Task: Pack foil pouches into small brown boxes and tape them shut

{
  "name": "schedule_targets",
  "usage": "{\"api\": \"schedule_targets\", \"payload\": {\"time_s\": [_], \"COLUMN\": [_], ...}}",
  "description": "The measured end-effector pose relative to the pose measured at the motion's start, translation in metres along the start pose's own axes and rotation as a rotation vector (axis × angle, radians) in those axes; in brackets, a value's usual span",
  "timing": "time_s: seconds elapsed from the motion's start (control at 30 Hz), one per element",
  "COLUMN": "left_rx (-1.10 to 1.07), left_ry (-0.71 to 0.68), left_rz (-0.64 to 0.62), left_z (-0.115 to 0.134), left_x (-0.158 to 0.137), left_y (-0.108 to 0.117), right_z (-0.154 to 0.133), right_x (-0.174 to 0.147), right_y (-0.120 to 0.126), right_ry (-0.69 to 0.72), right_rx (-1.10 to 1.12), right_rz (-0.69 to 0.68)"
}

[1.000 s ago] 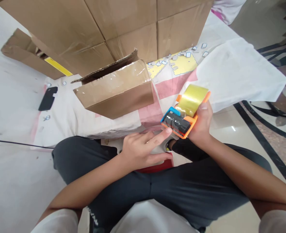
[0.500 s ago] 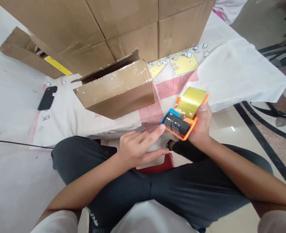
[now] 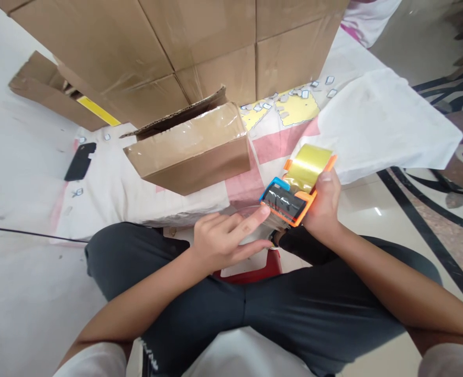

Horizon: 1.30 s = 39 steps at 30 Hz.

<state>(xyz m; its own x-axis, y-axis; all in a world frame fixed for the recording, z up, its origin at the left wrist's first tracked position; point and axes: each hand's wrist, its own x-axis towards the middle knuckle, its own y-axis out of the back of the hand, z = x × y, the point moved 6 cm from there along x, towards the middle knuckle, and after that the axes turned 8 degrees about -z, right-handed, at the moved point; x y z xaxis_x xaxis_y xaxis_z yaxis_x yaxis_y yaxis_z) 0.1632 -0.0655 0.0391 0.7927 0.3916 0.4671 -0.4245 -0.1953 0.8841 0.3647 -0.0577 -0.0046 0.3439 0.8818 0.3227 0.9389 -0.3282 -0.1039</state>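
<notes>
My right hand (image 3: 323, 207) is wrapped round the frame of a tape dispenser (image 3: 309, 201), orange and blue with a black roller. It carries a wide roll of yellowish tape (image 3: 310, 162). My left hand (image 3: 226, 238) reaches in from the left, index finger stretched to the dispenser's toothed edge. Its thumb points out below, apart from the index, while the other fingers curl. A clear film, apparently loose tape, shows near that fingertip. Beyond the hands sits a small cardboard box (image 3: 192, 157), clear tape along its top face and one flap standing up.
Large stacked cartons (image 3: 216, 57) form a wall at the back. On the white and pink cloth (image 3: 184, 207) lie a black flat object (image 3: 80, 161) and scattered small tags. Another opened carton (image 3: 54, 94) leans at the left. Something red (image 3: 268, 267) is between my legs.
Both hands and the dispenser hold nearly the same pose. The left fingertip sits slightly further right along the dispenser's edge. The surroundings have shifted a little with the head camera.
</notes>
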Motion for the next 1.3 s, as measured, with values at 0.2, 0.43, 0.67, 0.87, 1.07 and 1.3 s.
{"api": "schedule_targets", "payload": {"time_s": [0.2, 0.43, 0.67, 0.87, 1.07, 1.3], "left_rx": [-0.024, -0.022, 0.005, -0.02, -0.051, -0.035], "left_ry": [-0.019, -0.02, -0.056, -0.073, -0.099, -0.11], "left_rz": [-0.03, -0.038, -0.017, -0.07, -0.076, -0.088], "left_z": [0.005, 0.008, 0.006, 0.011, 0.012, 0.009], "left_x": [0.003, 0.006, 0.004, 0.004, 0.004, 0.003], "left_y": [0.0, 0.005, 0.005, 0.002, 0.001, -0.002], "right_z": [-0.007, -0.011, 0.0, 0.003, 0.006, 0.008], "right_x": [-0.002, -0.004, 0.0, -0.001, -0.003, -0.008], "right_y": [0.002, 0.002, 0.002, 0.0, 0.003, -0.004], "right_ry": [0.043, 0.084, 0.102, 0.084, 0.074, -0.038], "right_rx": [-0.076, -0.031, -0.073, -0.139, -0.142, -0.08], "right_rz": [0.001, 0.044, 0.01, -0.035, -0.012, -0.007]}}
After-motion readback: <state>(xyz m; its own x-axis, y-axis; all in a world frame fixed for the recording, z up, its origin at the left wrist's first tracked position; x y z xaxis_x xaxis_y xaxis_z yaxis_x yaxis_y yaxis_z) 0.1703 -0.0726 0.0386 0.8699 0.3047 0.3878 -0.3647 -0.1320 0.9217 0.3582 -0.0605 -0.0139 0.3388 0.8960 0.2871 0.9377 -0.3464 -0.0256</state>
